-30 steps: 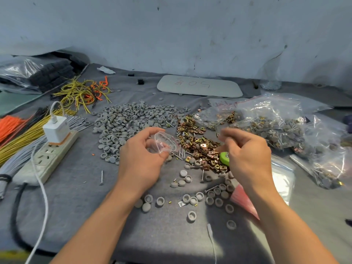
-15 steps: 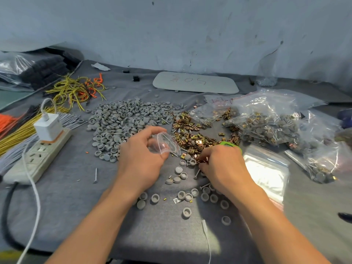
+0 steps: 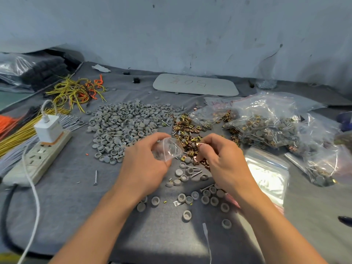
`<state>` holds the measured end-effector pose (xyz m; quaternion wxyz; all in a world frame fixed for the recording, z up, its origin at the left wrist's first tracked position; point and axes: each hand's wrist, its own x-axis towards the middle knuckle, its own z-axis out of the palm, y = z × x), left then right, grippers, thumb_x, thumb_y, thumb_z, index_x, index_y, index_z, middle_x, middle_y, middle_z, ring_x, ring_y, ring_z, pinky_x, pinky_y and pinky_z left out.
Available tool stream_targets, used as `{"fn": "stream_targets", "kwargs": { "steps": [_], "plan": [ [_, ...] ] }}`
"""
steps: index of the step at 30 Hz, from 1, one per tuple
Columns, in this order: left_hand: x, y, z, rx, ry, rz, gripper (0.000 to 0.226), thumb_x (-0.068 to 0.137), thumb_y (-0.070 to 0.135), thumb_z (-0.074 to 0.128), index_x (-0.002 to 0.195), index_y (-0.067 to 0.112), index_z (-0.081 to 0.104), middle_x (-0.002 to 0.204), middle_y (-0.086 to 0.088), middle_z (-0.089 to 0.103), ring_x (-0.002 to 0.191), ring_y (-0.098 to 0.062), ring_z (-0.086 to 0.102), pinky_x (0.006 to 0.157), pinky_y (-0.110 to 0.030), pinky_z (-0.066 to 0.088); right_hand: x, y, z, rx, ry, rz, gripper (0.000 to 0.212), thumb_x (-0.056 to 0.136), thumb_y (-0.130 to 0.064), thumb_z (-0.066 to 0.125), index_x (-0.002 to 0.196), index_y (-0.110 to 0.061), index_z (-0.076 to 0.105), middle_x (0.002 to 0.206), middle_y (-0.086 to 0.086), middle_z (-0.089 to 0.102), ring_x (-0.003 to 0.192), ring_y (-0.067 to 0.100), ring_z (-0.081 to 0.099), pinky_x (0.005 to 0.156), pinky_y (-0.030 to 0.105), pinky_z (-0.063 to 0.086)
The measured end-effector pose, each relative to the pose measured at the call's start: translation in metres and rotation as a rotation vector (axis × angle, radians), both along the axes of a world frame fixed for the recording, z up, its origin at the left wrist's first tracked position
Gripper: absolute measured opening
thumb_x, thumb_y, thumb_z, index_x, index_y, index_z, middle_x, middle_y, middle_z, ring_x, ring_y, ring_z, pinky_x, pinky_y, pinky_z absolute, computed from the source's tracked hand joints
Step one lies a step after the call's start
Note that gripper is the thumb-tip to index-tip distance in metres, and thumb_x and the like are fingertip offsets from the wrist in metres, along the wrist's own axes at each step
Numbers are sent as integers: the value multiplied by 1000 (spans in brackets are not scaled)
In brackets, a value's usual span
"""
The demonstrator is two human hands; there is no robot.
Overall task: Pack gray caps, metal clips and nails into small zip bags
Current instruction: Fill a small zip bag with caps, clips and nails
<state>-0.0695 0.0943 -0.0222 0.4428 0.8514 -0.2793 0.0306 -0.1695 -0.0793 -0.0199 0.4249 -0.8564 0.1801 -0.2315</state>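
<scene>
Bagging at the grey cloth-covered table (image 3: 66, 206) centre.
Left hand (image 3: 144, 164) pinches a small clear zip bag (image 3: 168, 149); right hand (image 3: 224, 162) fingertips bunched over brass-coloured metal clips (image 3: 187, 128), grip unclear.

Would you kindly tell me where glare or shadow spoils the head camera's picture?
Head view: strong glare washes out the flat zip bags beside the right hand; the small clear bag in the left hand looks faint; the table darkens in shadow along its near edge.

Zip bag (image 3: 167, 149): clear glossy plastic film, crinkled. Metal clips (image 3: 187, 130): shiny brass- and copper-toned metal. Gray caps (image 3: 122, 126): matt, smooth, probably plastic. Nails (image 3: 95, 177): dull silvery metal. Table cover (image 3: 66, 197): matt gray cloth, felt-like. Power strip (image 3: 38, 162): smooth white plastic.
</scene>
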Motion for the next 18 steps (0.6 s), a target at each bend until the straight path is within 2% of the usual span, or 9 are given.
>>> {"fn": "stream_targets", "kwargs": {
  "steps": [1, 3, 4, 6, 9, 11, 14, 16, 18],
  "plan": [
    [-1, 0, 0, 17, -12, -9, 51, 78, 21, 84, 115, 51, 65, 96, 24, 69, 76, 11, 61, 65, -6, 44, -1, 2, 1, 51, -11, 38, 24, 103, -25, 55, 82, -26, 66, 72, -8, 73, 52, 3, 49, 52, 18, 39],
    [-2, -2, 0, 47, -26, -21, 53, 77, 25, 83, 118, 52, 63, 105, 18, 67, 87, 3, 61, 74, -18, 48, -2, 5, 1, 150, -24, 96, 27, 104, -23, 51, 79, -21, 62, 69, -2, 74, 52, 8, 47, 53, 25, 40],
    [-2, -2, 0, 51, -29, -26, 54, 77, 26, 83, 120, 52, 63, 105, 18, 67, 89, 2, 61, 73, -19, 47, -1, 6, 0, 190, -28, 118, 30, 105, -24, 49, 77, -17, 59, 67, 1, 73, 52, 10, 48, 56, 30, 40],
    [-1, -2, -2, 47, -35, -34, 54, 77, 27, 84, 121, 50, 64, 101, 23, 66, 89, 6, 60, 72, -12, 41, 1, 7, -2, 249, -20, 133, 37, 105, -27, 46, 72, -12, 54, 62, 6, 70, 52, 11, 48, 59, 36, 37],
    [-2, -2, -3, 50, -46, -32, 52, 78, 28, 84, 121, 50, 65, 95, 31, 62, 72, 11, 58, 64, -8, 37, 3, 4, -3, 233, 48, 14, 51, 106, -39, 46, 63, -14, 61, 56, 8, 68, 44, 8, 46, 59, 35, 37],
    [-1, -2, -3, 65, -44, -29, 53, 78, 26, 84, 121, 51, 64, 96, 29, 65, 61, 11, 55, 55, -6, 34, 4, 1, -4, 208, 106, -128, 59, 104, -47, 50, 57, -18, 68, 56, 12, 68, 40, 9, 44, 57, 33, 38],
    [1, -2, -4, 83, -37, -31, 57, 77, 21, 84, 121, 52, 64, 98, 23, 70, 60, 11, 55, 50, -6, 37, 5, -5, -2, 432, 55, -238, 48, 100, -47, 61, 70, -11, 71, 55, 10, 67, 42, 15, 43, 55, 34, 40],
    [1, -2, -4, 80, -39, -32, 56, 77, 24, 84, 121, 53, 64, 97, 23, 68, 61, 12, 56, 52, -5, 39, 5, -7, 2, 631, 3, -192, 32, 99, -38, 67, 84, -10, 72, 56, 6, 65, 41, 13, 40, 46, 26, 38],
    [0, -2, -4, 70, -30, -41, 56, 77, 28, 84, 123, 53, 63, 96, 25, 65, 62, 14, 56, 52, -4, 39, 3, -6, 6, 729, -32, -112, 23, 97, -28, 71, 81, -11, 74, 61, 7, 68, 43, 12, 46, 41, 19, 40]
  ]
}}
